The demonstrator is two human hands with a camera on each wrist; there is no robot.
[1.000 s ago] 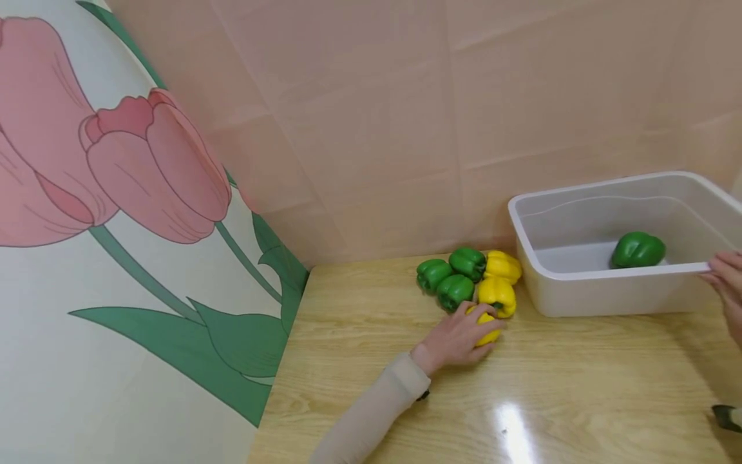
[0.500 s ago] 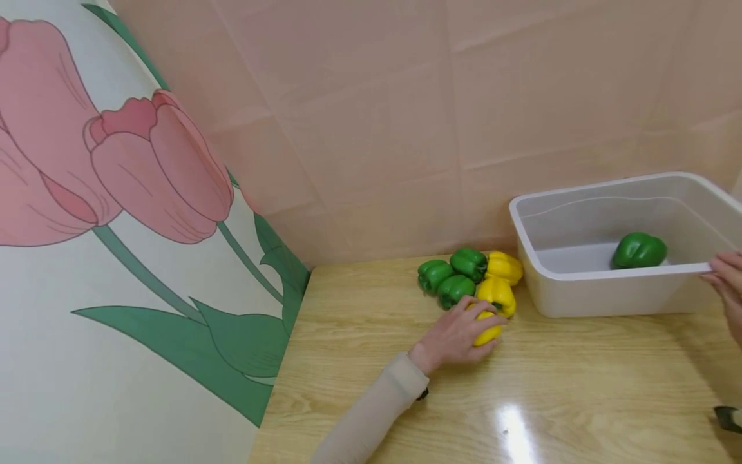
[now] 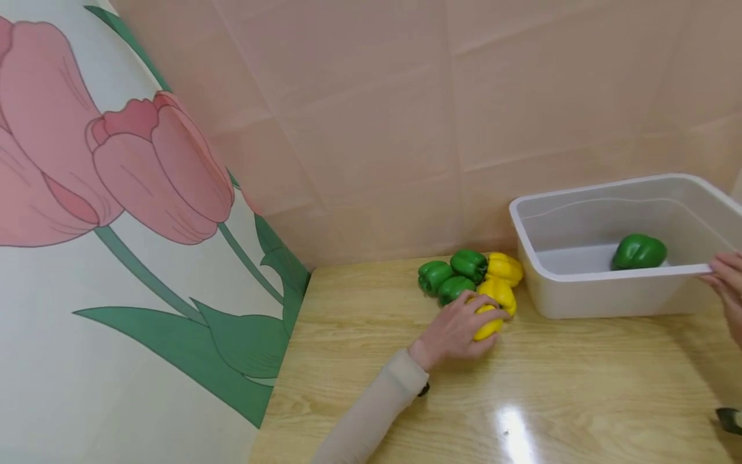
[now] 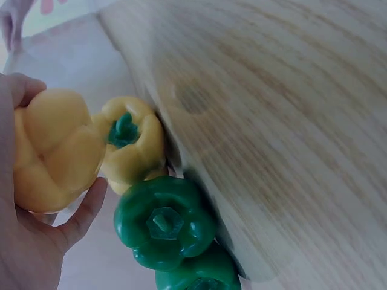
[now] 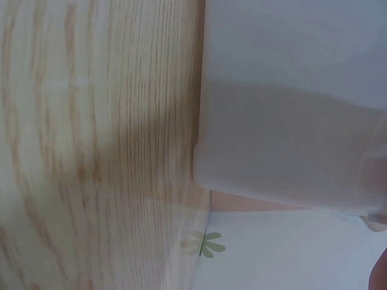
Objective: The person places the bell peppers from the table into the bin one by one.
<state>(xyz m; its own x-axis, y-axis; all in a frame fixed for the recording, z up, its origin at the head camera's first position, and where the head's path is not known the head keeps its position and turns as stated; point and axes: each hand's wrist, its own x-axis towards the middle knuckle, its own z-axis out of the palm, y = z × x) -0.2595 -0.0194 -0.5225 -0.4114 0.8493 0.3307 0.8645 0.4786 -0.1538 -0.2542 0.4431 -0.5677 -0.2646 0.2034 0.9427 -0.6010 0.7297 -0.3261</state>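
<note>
My left hand (image 3: pixel 454 330) grips a yellow bell pepper (image 3: pixel 489 330), fingers over its top and thumb on the near side. In the left wrist view that held pepper (image 4: pixel 57 148) appears raised beside another yellow bell pepper (image 4: pixel 134 142). Three green bell peppers (image 3: pixel 435 277) and two more yellow bell peppers (image 3: pixel 504 269) lie clustered just beyond this hand. At the right edge of the head view, my right hand (image 3: pixel 729 287) holds the front rim of a white plastic bin (image 3: pixel 614 295). One green bell pepper (image 3: pixel 639 251) lies inside the bin.
The wooden table (image 3: pixel 580 386) runs up to a pink cloth backdrop (image 3: pixel 371 161). A tulip-printed panel (image 3: pixel 168 277) borders it on the left. A small dark object (image 3: pixel 728 420) shows at the far right edge. The bin stands right of the pepper cluster.
My left hand has shifted slightly away from me and up with the yellow bell pepper, now covering more of the nearest green one. The right hand stays on the bin's rim.
</note>
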